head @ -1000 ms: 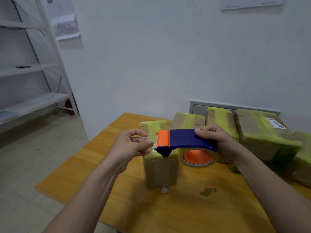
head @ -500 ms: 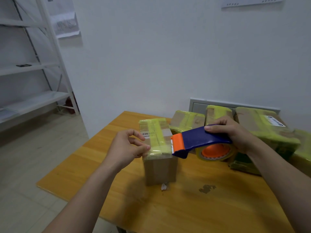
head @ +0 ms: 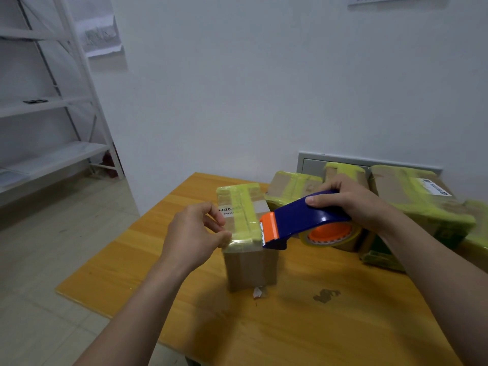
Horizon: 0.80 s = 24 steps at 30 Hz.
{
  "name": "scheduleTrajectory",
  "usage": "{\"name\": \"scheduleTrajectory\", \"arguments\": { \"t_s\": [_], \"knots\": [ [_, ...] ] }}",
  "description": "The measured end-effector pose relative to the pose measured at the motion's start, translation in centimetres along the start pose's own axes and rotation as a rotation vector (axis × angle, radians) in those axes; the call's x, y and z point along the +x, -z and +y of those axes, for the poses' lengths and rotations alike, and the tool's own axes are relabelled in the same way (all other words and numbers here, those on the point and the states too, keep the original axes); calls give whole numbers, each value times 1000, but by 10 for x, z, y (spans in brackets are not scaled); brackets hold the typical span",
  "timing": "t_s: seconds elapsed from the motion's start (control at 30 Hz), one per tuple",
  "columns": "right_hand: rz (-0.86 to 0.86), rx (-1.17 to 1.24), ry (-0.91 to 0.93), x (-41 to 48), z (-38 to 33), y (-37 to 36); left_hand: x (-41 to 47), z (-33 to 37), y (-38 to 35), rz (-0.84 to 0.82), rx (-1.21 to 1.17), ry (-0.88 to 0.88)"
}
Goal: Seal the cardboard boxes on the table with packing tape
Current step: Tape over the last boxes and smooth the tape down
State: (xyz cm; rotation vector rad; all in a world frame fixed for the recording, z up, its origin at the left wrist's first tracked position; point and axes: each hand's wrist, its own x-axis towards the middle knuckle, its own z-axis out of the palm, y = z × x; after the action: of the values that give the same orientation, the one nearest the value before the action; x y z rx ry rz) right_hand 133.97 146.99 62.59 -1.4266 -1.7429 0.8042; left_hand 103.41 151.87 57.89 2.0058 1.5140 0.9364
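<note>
A small upright cardboard box [head: 252, 265] stands near the middle of the wooden table [head: 303, 326], its top wrapped in yellowish tape. My left hand [head: 192, 233] pinches the loose tape end against the box's near top edge. My right hand [head: 353, 204] grips a blue tape dispenser [head: 303, 217] with an orange blade end and an orange-cored roll. The dispenser's blade end sits at the box's right top corner. A clear strip of tape spans the front top edge between my left fingers and the blade.
Several taped cardboard boxes [head: 420, 202] crowd the table's back right. A scrap of paper [head: 257, 292] lies at the small box's foot and a dark stain [head: 326, 295] marks the wood. White metal shelving [head: 52, 107] stands at the left, past the table's left edge.
The dispenser has moved right and back, from in front of the box to its right top corner. My left hand stays at the box's near top edge, pinching the tape end.
</note>
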Motion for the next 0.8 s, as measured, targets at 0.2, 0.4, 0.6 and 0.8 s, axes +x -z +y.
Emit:
{"name": "scheduleTrajectory", "arguments": {
  "t_s": [0.2, 0.4, 0.6, 0.8],
  "knots": [
    [-25, -54, -18, 4, -3, 1, -1, 1, -4, 37, 123, -37],
    [-45, -90, -35, 7, -4, 2, 2, 2, 7, -48, 279, 13],
    [-38, -65, -53, 6, -1, 3, 21, 16, 7, -103, 355, -135],
    [-41, -35, -49, 2, 2, 5, 50, 20, -66, -351, 336, -87]
  ]
}}
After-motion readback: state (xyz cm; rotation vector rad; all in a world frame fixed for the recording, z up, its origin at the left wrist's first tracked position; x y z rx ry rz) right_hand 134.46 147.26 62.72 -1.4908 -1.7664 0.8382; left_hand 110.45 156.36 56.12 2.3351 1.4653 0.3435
